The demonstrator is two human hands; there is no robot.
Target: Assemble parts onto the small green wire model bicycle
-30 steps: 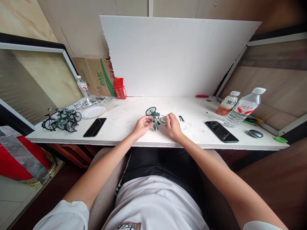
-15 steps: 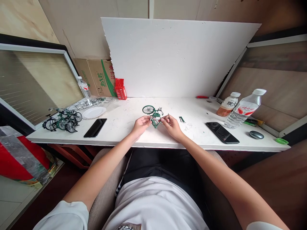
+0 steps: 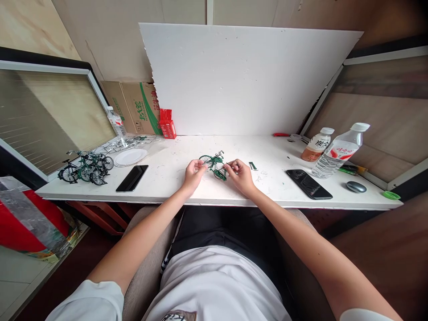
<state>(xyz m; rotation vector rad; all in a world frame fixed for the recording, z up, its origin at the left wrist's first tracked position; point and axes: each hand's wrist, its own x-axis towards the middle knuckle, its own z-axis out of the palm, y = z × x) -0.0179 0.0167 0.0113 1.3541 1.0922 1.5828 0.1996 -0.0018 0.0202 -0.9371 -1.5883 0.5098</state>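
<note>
A small green model bicycle (image 3: pixel 217 164) is held between my two hands above the white table, near its front edge. My left hand (image 3: pixel 194 174) pinches it at the left, by the lower part of the spoked front wheel. On the other side, my right hand (image 3: pixel 240 174) has thumb and fingers closed at the bicycle's rear end. A small dark green part (image 3: pixel 253 166) lies on the table just right of my right hand. Several finished-looking model bicycles (image 3: pixel 87 167) stand in a cluster at the far left.
On the white table (image 3: pixel 174 187) are a phone (image 3: pixel 132 178) and white plates (image 3: pixel 130 157) at left. A second phone (image 3: pixel 308 183), a mouse (image 3: pixel 356 187), a brown-filled bottle (image 3: pixel 317 145) and a large water bottle (image 3: pixel 341 151) stand or lie at right. A white board (image 3: pixel 250 80) leans behind.
The bicycle has been turned; its front wheel moved down toward my left hand and the frame now lies more sideways. My left hand has shifted slightly left, while my right hand stays nearly in place.
</note>
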